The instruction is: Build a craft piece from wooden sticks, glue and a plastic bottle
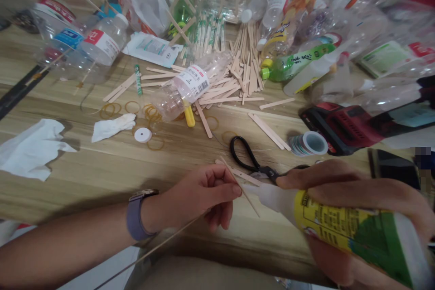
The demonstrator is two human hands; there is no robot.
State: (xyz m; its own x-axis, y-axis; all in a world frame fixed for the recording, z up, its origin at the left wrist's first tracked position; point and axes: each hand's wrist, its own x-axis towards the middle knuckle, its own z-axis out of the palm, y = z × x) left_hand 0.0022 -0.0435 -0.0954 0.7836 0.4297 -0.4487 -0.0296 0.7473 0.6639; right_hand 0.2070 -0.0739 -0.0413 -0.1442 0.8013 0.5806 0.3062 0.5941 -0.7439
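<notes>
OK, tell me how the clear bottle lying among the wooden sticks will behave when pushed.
The clear bottle shows no liquid through its walls, so it is probably light for its size. Lying on its rounded side, it may roll, though the loose wooden sticks could check it.

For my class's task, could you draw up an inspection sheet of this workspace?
Surface: brown wood-grain tabletop, crowded toward the far side.
Job's things: thin straight wooden stick; white plastic bottle with yellow-and-green label, its nozzle beside the stick, contact unclear.
Clutter: pale flat wooden craft sticks, clear plastic bottles, black-handled scissors, crumpled white tissue.
Grips: left grip pinches the stick; right grip holds the labelled bottle.
Cables: nothing seen.
Surroundings: pale floor below the near edge.
</notes>
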